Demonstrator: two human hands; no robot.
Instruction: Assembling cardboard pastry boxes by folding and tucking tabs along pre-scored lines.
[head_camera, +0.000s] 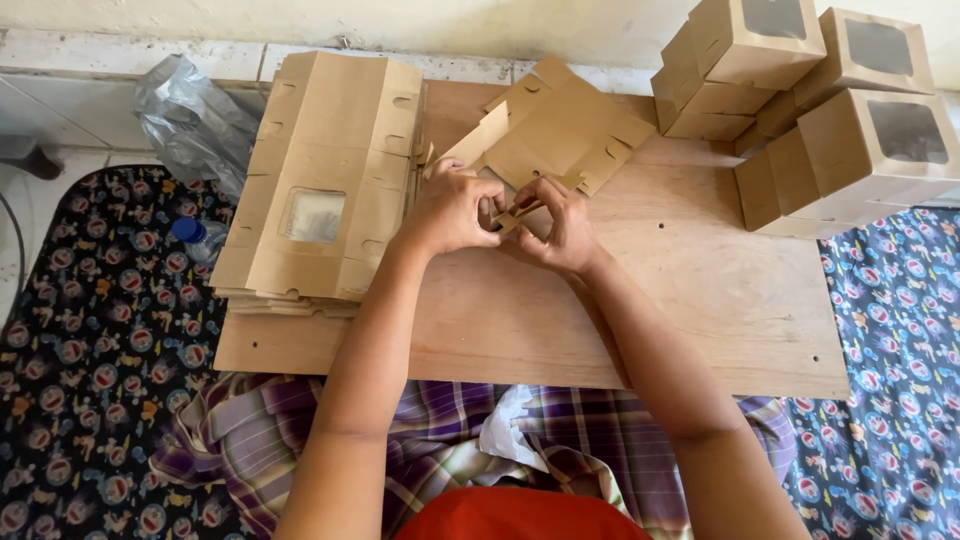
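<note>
I am seeing my left hand (450, 212) and right hand (560, 228) pinching a flat, matt brown cardboard box blank (560, 135), its surface looking dry and smooth. The stack of flat brown cardboard blanks (320, 180) is showing a clear, slightly glossy film window. The folded brown cardboard boxes (850, 130) are carrying the same shiny film panes. The plywood board (700, 300) is looking bare, grainy and unvarnished. The crumpled grey plastic bag (195, 120) is glinting. The checked purple cloth (260, 430) is looking soft and woven.
</note>
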